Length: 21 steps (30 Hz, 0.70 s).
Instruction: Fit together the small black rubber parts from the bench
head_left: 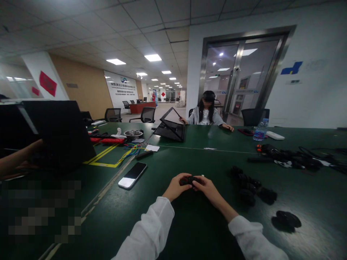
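Observation:
My left hand (176,186) and my right hand (207,188) meet low over the dark green table (195,231), both with fingers closed round a small black object (192,179) held between them. What the object is I cannot make out. White sleeves cover both my forearms. A pile of black parts (251,186) lies just right of my right hand, and a smartphone (132,175) lies face up to the left of my left hand.
Another black part (287,219) lies at the near right. A person sits across the table by an open black laptop (170,129). A water bottle (260,130), cables (292,157), a metal bowl (133,134) and a co-worker's arm (16,159) by a black screen are around.

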Tool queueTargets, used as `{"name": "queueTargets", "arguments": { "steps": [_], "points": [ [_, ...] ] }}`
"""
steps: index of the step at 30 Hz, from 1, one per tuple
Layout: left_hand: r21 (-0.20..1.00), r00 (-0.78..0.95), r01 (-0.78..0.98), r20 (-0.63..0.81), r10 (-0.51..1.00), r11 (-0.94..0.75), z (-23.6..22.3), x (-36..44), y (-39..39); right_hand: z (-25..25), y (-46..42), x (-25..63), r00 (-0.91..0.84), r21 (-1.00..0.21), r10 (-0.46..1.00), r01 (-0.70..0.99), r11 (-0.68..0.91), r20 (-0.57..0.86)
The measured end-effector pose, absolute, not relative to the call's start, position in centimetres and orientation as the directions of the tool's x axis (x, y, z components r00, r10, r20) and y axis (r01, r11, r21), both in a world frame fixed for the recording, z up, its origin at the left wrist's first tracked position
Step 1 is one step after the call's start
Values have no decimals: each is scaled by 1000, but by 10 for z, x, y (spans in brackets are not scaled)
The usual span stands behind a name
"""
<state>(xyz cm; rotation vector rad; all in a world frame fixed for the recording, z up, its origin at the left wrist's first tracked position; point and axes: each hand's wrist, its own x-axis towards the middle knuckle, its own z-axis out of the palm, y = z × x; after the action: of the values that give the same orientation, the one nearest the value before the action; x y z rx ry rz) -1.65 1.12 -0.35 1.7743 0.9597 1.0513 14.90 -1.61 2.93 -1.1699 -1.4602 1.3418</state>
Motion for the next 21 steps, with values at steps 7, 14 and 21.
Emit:
{"name": "queueTargets", "arguments": {
  "steps": [7,14,21],
  "points": [
    [863,353,254,337,873,-436,2,-12,2,24,-13,147,-234,-990,972,143,12,-22],
    [780,313,372,406,859,-504,2,-7,-1,18,-9,145,-220,-987,975,162,11,-25],
    [665,340,440,499,797,-604,8,-5,-4,14,-8,144,-218,-993,976,119,7,-19]
  ]
}}
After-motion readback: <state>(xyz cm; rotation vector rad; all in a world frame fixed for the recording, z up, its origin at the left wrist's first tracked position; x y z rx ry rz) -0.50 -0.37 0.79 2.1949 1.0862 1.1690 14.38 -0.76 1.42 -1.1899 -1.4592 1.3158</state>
